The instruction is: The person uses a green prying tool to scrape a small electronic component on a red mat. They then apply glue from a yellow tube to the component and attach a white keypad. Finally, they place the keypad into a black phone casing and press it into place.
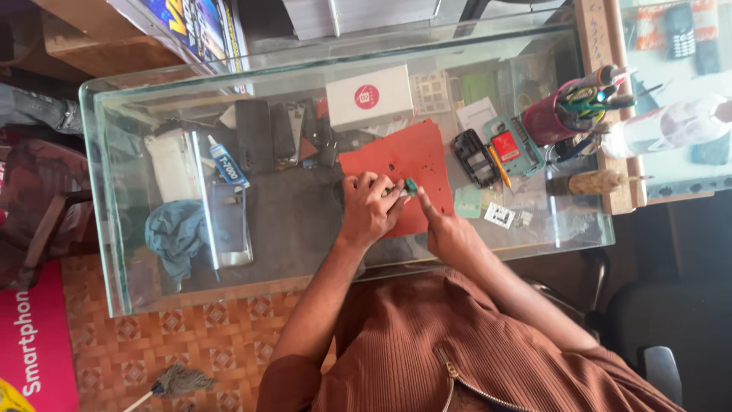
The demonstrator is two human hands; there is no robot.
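Over the red mat (pixel 396 164) on the glass worktop (pixel 305 252), the left hand (pixel 368 210) keeps a closed grip on a small green part (pixel 410 185); the right hand (pixel 446 229) touches it with one fingertip, seemingly steadying it; fine handling seems underway, calling for steady pressure.

Glass counter (pixel 114 191): glossy, see-through. Red mat (pixel 396 164): matt, rubbery-looking. Blue rag (pixel 177 233): soft, crumpled cloth. White box (pixel 370 98): smooth cardboard. Shirt (pixel 457 351): ribbed brown cloth, metal zip.
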